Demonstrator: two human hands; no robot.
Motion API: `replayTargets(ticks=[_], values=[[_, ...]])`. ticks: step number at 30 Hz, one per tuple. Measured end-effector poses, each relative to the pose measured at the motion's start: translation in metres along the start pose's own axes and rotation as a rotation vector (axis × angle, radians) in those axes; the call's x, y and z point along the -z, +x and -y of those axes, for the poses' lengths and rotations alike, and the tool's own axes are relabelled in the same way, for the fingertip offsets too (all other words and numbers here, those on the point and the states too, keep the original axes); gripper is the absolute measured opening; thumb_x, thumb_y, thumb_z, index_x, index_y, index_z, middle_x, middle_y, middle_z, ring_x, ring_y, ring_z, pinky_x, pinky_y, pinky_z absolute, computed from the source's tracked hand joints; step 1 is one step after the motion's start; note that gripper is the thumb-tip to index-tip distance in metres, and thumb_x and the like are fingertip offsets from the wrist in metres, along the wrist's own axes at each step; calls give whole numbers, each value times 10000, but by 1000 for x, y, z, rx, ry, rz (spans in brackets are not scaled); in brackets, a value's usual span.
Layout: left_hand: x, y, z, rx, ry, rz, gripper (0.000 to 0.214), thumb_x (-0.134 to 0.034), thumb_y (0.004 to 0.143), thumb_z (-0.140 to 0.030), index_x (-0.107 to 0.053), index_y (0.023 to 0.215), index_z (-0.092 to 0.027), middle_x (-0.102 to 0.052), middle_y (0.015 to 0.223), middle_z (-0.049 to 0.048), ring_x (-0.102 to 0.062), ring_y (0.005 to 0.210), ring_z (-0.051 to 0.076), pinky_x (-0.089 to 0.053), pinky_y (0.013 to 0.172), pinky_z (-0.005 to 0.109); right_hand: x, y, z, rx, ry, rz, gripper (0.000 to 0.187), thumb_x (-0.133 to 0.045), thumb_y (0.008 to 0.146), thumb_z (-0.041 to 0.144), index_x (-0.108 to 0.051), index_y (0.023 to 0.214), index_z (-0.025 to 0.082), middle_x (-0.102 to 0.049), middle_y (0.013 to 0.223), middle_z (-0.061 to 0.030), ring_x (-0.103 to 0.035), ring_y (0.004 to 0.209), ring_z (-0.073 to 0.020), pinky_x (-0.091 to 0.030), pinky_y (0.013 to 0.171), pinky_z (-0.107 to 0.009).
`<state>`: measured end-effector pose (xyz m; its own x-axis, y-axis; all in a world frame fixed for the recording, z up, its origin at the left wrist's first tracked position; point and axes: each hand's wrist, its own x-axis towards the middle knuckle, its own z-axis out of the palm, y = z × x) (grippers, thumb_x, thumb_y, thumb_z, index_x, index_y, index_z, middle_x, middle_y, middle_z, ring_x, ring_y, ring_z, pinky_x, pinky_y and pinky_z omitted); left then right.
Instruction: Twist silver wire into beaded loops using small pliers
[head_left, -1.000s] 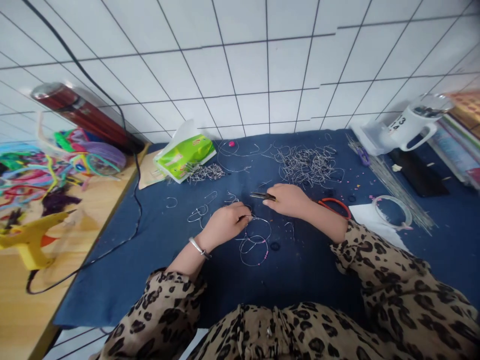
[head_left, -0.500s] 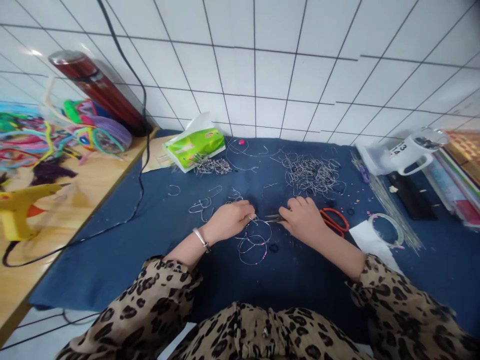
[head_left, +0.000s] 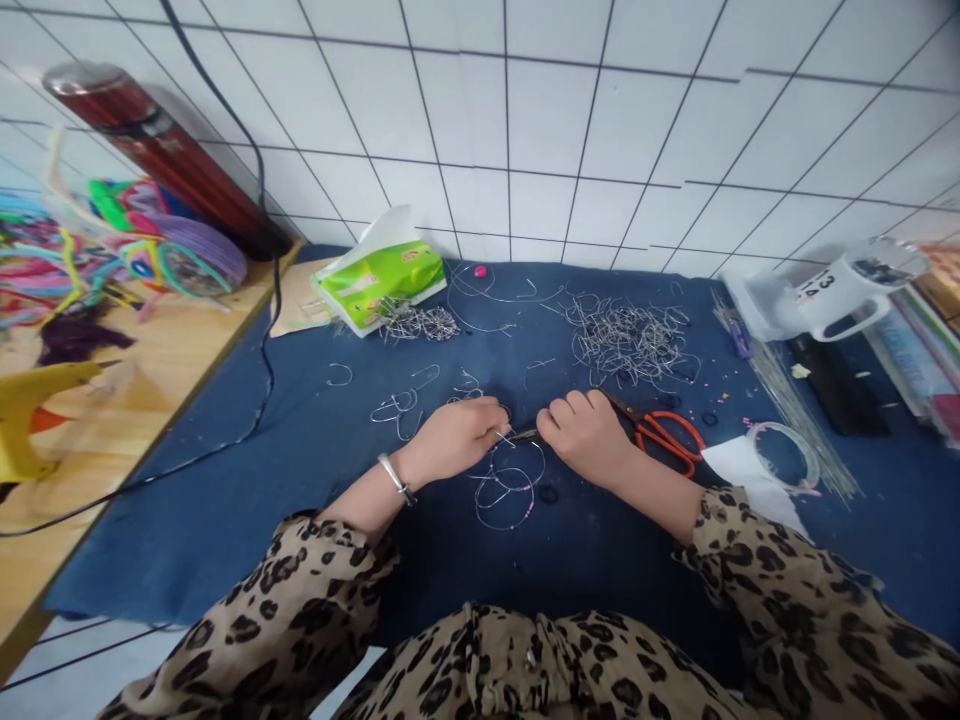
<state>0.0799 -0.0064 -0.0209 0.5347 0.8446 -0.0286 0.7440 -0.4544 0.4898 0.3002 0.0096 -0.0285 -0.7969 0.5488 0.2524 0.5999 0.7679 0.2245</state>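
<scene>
My left hand (head_left: 469, 430) is closed in a pinch on thin silvery wire near the middle of the cloth. A wire loop (head_left: 540, 465) hangs below its fingertips. Under it lies a wire ring with small pink beads (head_left: 512, 527). Wrapped around slim pliers (head_left: 525, 435) is my right hand (head_left: 585, 430), which hides their handles. The narrow dark jaws point left and meet the wire close to my left fingertips. Scissors with red-orange handles (head_left: 667, 440) lie just right of my right hand. A small black ring (head_left: 548, 494) rests beside the beaded wire.
A tangled heap of wire hooks (head_left: 630, 340) lies behind my right hand. Further left are a green packet (head_left: 382, 285) and a smaller wire pile (head_left: 420, 323). At the right stand a white mug (head_left: 847, 295) and a wire coil (head_left: 787, 455). A black cord (head_left: 266, 370) crosses the left side.
My right hand has moved left, bringing the plier jaws up to the wire at my left fingertips. More of the scissors now shows. The camera view has shifted slightly.
</scene>
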Motion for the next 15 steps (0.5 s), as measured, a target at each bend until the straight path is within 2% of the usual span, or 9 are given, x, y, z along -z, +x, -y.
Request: replayTargets(ticks=[9,15], values=[[1,2,0,-12,-3,3,202,-395,875,-201,-548,745,-174,-535,748,16,-534,711,127,-415,678,254,-2,-1,-2,1,12,-15,256,-360,892,139,-612,933,159,-522,729,-50,-357,719,-172,-190,621,-345],[1,2,-1,-21,2,10,201,-391,878,-195,-555,764,-174,-540,752,19,-535,711,129,-418,675,257,-2,-1,-2,-6,27,19,264,-355,895,142,-613,947,157,-535,738,-53,-365,722,-172,-191,623,-348]])
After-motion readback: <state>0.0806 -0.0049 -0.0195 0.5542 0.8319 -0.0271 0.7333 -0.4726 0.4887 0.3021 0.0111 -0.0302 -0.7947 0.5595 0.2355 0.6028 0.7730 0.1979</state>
